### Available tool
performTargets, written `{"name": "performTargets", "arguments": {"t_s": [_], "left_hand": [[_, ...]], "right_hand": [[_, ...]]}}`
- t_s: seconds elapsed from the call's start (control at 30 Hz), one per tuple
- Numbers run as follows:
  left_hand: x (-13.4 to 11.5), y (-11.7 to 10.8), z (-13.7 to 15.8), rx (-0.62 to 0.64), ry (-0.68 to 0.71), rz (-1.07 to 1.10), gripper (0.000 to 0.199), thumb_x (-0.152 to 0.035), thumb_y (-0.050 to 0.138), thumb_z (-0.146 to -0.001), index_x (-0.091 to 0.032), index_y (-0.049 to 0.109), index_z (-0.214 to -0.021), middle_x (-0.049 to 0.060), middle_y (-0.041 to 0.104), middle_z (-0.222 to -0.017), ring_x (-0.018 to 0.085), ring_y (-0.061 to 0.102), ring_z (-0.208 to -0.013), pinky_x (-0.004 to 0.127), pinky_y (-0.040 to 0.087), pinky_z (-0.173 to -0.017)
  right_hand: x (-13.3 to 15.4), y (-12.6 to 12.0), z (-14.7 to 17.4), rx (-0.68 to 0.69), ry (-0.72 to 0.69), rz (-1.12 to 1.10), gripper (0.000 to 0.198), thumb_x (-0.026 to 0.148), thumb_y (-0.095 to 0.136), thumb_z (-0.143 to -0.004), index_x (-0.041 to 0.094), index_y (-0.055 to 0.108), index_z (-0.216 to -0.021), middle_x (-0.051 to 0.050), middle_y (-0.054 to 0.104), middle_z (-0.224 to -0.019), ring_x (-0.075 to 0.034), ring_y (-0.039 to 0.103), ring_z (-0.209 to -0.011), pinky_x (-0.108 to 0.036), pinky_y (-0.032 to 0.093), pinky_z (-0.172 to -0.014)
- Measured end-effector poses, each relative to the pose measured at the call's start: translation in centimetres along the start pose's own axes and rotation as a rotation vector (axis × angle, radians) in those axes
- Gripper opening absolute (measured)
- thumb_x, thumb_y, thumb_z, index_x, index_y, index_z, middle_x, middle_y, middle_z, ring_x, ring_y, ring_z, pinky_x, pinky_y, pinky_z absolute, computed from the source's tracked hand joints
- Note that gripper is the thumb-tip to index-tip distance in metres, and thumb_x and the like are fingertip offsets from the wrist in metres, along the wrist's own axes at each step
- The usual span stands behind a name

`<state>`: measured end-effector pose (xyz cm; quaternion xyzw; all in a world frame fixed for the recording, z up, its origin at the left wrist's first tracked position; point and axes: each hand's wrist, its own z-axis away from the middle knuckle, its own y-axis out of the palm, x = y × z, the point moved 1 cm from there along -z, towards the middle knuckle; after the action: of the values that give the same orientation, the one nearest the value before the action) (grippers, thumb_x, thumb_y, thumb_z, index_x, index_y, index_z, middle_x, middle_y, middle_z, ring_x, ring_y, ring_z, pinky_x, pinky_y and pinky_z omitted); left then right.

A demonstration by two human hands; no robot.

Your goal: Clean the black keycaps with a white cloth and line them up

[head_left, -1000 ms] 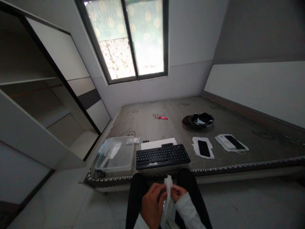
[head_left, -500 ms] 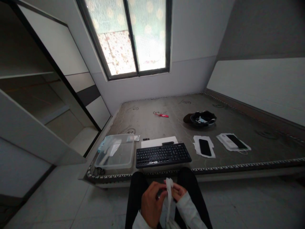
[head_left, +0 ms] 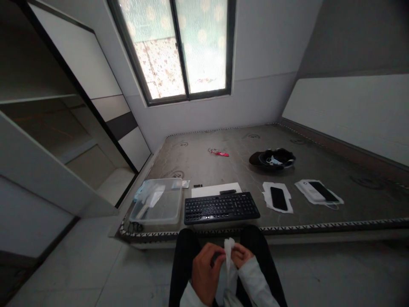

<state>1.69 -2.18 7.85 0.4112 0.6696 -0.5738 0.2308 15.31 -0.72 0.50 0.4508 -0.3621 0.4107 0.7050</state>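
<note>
Both my hands meet over my lap at the bottom of the view. My left hand [head_left: 204, 273] and my right hand [head_left: 242, 256] each pinch a crumpled white wipe [head_left: 229, 260] that stands up between them and hangs down toward my sleeves. Just beyond my knees, a black keyboard [head_left: 221, 207] lies on the low platform [head_left: 319, 170], partly over a white sheet [head_left: 214, 190].
A clear plastic tub [head_left: 156, 207] with small items sits left of the keyboard. To the right, a black phone [head_left: 278, 198] lies on white paper and another phone [head_left: 323, 191] on a white pad. A black cap [head_left: 272, 158] and a red wrapper [head_left: 220, 153] lie farther back. An open cupboard stands at left.
My hands keep working the white wipe, shifting slightly right and closing nearer together. The view has drifted a little, so things on the platform appear slightly further right.
</note>
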Motion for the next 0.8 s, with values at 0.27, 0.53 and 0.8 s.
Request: {"name": "performTargets", "arguments": {"t_s": [0.27, 0.53, 0.8], "left_hand": [[-0.2, 0.1, 0.1, -0.026, -0.054, 0.003, 0.013, -0.016, 0.059, -0.081, -0.022, 0.07, -0.084, 0.001, 0.068, -0.081, 0.013, 0.062, -0.07, 0.021, 0.047, -0.062], [-0.1, 0.1, 0.3, -0.023, -0.018, -0.051, 0.018, -0.02, 0.055, -0.086, -0.023, 0.072, -0.089, 0.001, 0.069, -0.081, 0.012, 0.064, -0.07, 0.02, 0.05, -0.063], [0.4, 0.6, 0.5, 0.019, 0.049, -0.05, 0.022, -0.011, 0.057, -0.081, -0.022, 0.072, -0.092, 0.003, 0.07, -0.085, 0.013, 0.065, -0.073, 0.02, 0.052, -0.068]], "right_hand": [[1.4, 0.4, 1.2, 0.112, -0.007, 0.175, 0.046, 0.062, 0.077, -0.046, 0.018, 0.073, -0.057, -0.006, 0.066, -0.05, -0.022, 0.06, -0.051, -0.033, 0.05, -0.051], [2.2, 1.3, 1.6, 0.136, 0.052, 0.092, 0.058, 0.073, 0.071, -0.046, 0.016, 0.074, -0.055, -0.001, 0.054, -0.039, -0.009, 0.039, -0.037, -0.023, 0.032, -0.037], [1.1, 0.3, 1.1, 0.205, 0.065, 0.077, 0.059, 0.069, 0.075, -0.046, 0.018, 0.08, -0.075, -0.003, 0.062, -0.045, -0.014, 0.051, -0.041, -0.026, 0.043, -0.043]]}}
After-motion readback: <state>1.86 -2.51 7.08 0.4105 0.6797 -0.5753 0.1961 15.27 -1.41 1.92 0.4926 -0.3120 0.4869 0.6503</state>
